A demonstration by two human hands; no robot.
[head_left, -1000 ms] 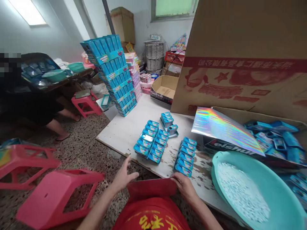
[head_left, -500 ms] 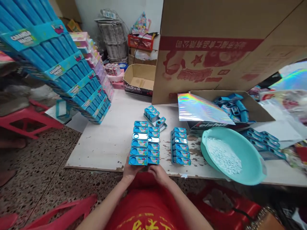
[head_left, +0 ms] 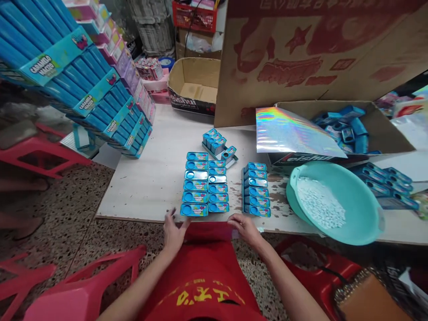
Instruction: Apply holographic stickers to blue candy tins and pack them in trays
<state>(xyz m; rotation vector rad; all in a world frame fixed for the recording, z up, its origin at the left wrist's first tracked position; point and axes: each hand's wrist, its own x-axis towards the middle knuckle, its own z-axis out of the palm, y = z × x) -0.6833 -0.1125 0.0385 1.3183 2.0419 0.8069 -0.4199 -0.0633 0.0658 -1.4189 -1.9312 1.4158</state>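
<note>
Two side-by-side columns of small blue boxes labelled CARAMELO MACIZO, the left column (head_left: 195, 185) and the middle column (head_left: 218, 189), stand near the table's front edge. My left hand (head_left: 174, 231) is just below the left column's near corner, fingers spread, holding nothing. At the table edge, my right hand (head_left: 245, 226) lies between the middle column and a separate right column of blue boxes (head_left: 257, 191). Its fingers are loosely bent and apart, with nothing visible in them. Behind, a small grey tray (head_left: 234, 160) carries several more blue boxes (head_left: 214, 140).
A turquoise basin (head_left: 363, 214) of white candies (head_left: 321, 203) stands at the right. Behind it is a carton (head_left: 384, 116) of blue boxes with a shiny sheet (head_left: 290, 133) over its edge. Tall stacked display boxes (head_left: 110, 98) rise at the left; red stools (head_left: 83, 290) are below.
Both hands have come off the near end of the two columns and moved apart, the left outward to the left, the right to the right. The view has tilted down.
</note>
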